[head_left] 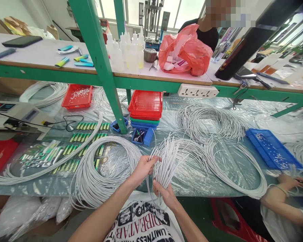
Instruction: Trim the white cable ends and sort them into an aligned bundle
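A thick bundle of white cables (168, 158) stands fanned out in front of my body, its ends pointing up and away. My right hand (164, 192) is closed round the lower part of this bundle. Just to its left, my left hand (146, 166) pinches a single white cable, which rises thinly above the fingers. Left of my hands lies a large coil of white cable (91, 171). Behind the bundle, more loose cable (192, 151) spreads over the plastic-covered table.
Stacked red trays (145, 102) and a small blue bin (142, 136) stand behind my hands. A green post (96, 50) rises at the left of them. On the right are a cable coil (209, 121), a blue tray (272, 149) and a co-worker's hands (290, 181).
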Demonstrator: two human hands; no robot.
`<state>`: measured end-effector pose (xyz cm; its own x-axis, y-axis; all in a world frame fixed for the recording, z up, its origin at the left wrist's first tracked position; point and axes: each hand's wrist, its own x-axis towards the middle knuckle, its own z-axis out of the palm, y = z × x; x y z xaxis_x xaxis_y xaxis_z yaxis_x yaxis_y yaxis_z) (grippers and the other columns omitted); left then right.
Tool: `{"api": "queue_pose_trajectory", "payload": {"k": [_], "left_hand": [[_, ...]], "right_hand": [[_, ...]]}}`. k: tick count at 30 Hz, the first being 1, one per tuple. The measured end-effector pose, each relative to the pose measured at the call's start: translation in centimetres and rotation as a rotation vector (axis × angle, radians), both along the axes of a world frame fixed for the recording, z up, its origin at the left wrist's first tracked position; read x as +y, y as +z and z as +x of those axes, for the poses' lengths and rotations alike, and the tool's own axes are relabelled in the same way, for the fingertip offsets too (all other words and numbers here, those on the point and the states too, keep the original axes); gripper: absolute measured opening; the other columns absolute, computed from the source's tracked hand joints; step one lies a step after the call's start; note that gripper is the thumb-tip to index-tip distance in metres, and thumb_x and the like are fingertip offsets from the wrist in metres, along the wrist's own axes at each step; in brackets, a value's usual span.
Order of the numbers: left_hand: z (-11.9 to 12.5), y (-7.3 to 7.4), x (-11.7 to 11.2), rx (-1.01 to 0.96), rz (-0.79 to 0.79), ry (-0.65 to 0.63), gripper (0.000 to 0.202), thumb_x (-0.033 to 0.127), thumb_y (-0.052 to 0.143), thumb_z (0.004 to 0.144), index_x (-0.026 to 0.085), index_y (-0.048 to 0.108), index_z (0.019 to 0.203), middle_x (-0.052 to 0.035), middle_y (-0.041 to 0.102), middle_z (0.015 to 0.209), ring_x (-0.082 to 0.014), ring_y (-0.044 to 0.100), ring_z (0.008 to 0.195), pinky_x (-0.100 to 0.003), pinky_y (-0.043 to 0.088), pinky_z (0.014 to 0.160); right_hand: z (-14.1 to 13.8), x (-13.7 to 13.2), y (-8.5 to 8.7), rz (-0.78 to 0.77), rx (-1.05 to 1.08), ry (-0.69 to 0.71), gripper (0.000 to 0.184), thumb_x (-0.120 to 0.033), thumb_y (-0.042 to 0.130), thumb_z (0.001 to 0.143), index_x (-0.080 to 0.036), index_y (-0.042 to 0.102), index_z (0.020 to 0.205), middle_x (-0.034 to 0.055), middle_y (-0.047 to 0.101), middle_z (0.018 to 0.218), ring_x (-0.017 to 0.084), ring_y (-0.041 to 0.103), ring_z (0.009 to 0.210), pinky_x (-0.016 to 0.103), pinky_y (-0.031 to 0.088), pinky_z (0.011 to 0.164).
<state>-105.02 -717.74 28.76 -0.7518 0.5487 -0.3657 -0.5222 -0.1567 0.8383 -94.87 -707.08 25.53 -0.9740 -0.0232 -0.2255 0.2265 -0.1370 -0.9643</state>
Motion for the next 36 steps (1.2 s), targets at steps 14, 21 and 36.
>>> {"api": "queue_pose_trajectory", "payload": {"k": [14, 21, 36], "left_hand": [[1.9, -0.3, 1.4, -0.18, -0.07, 0.122, 0.057, 0.07, 0.065, 0.067, 0.014, 0.055, 0.068, 0.0094, 0.029, 0.048, -0.0052, 0.024, 0.043, -0.02, 0.019, 0.044], [2.1, -0.3, 1.3, -0.211, -0.065, 0.199, 0.053, 0.066, 0.068, 0.068, 0.014, 0.056, 0.065, 0.0026, 0.052, 0.057, -0.0116, 0.047, 0.057, -0.023, 0.035, 0.056], [2.5, -0.1, 1.6, -0.124, 0.098, 0.533, 0.047, 0.06, 0.062, 0.078, 0.016, 0.053, 0.068, 0.0008, 0.052, 0.065, -0.0104, 0.048, 0.062, -0.021, 0.04, 0.062]], "right_hand": [[0.1, -0.1, -0.2, 0.026, 0.027, -0.059, 0.045, -0.05, 0.058, 0.087, -0.022, 0.052, 0.053, -0.0003, 0.047, 0.047, 0.016, 0.045, 0.047, 0.03, 0.036, 0.053], [0.0, -0.1, -0.3, 0.052, 0.027, -0.056, 0.046, -0.049, 0.059, 0.087, -0.021, 0.05, 0.052, -0.0012, 0.045, 0.046, 0.015, 0.046, 0.047, 0.029, 0.037, 0.054], [-1.1, 0.0, 0.0, -0.052, -0.047, -0.113, 0.042, -0.052, 0.062, 0.084, -0.018, 0.06, 0.061, 0.0018, 0.056, 0.052, 0.015, 0.051, 0.047, 0.028, 0.042, 0.05]]}}
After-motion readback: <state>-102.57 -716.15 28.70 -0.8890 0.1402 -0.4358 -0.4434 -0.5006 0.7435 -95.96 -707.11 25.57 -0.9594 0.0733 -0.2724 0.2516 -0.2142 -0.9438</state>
